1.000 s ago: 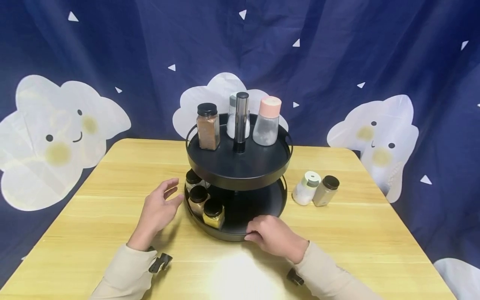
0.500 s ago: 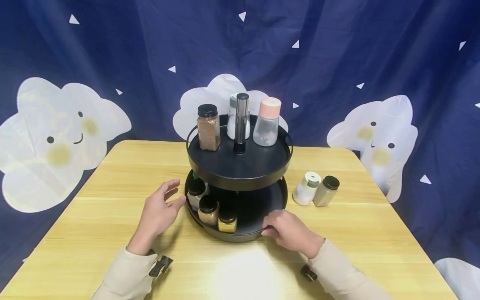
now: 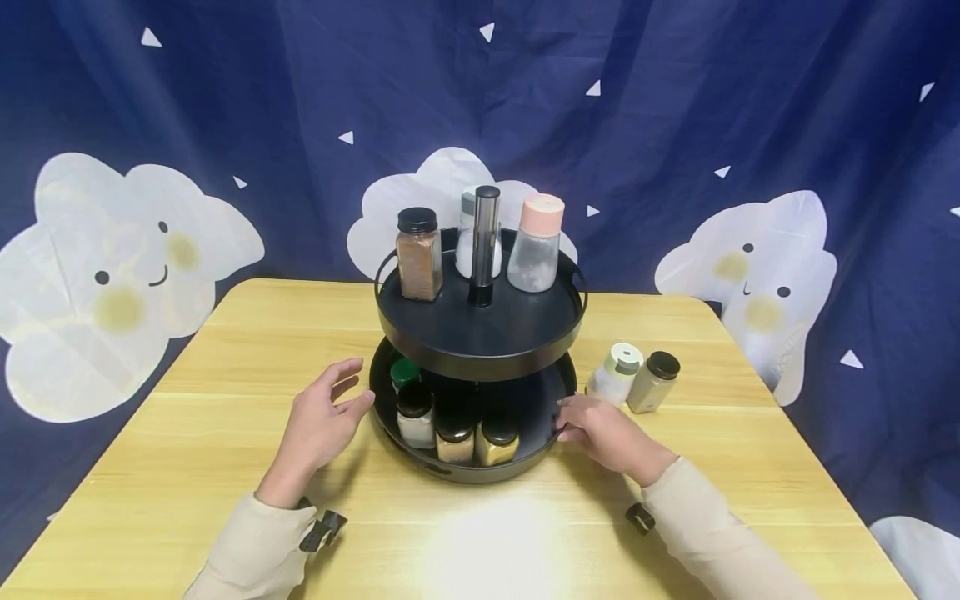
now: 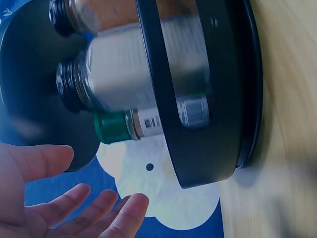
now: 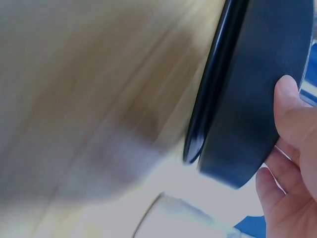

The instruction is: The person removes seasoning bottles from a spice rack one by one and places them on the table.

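Observation:
A black two-tier turntable rack (image 3: 480,367) stands on the wooden table. My right hand (image 3: 609,437) pinches the right rim of its lower tray; in the right wrist view the thumb (image 5: 287,94) lies on the outer wall, with fingers behind the rim. Beside the lower tray's left side, my left hand (image 3: 324,423) is held with fingers spread, holding nothing. On that tray sit a green-lidded jar (image 3: 405,372), a black-lidded jar of pale powder (image 3: 416,427), a tan one (image 3: 455,446) and a yellow one (image 3: 498,448). The left wrist view shows the green lid (image 4: 113,127) past the tray's slotted wall.
The upper tier carries a jar of reddish-brown spice (image 3: 420,271), a pink-capped shaker (image 3: 534,262) and a grey-capped one behind the centre post (image 3: 485,242). Right of the rack, a white shaker (image 3: 612,379) and a black-lidded jar (image 3: 652,385) stand close to my right hand.
The lower tray has turned counterclockwise, its jars sliding from the left round to the front, bringing the green lid into view. My right hand moved rightward along with the rim; the left stayed put.

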Tool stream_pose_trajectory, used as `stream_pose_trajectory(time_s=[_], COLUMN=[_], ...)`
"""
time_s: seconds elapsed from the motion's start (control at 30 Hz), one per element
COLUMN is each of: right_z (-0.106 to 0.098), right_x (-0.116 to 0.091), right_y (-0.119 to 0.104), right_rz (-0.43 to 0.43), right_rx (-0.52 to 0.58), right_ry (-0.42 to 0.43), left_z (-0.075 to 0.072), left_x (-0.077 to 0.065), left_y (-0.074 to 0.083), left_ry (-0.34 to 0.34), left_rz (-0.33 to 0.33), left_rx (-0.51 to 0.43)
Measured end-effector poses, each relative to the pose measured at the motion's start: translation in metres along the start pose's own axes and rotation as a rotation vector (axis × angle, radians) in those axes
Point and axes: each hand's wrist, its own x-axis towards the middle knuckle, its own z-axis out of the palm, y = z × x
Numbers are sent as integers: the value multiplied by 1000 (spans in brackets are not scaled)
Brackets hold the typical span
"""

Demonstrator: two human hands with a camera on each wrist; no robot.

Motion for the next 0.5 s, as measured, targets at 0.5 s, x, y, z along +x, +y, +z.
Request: stream_pose_trajectory(time_s=[0.5], right_z=[-4], right_x=[0], right_y=[-11], right_rz=[100], right_rx=[-57], right_ry=[-20], left_z=[6], left_x=[2], left_y=[0], left_ry=[-7], left_rz=[15], left_rx=[-6])
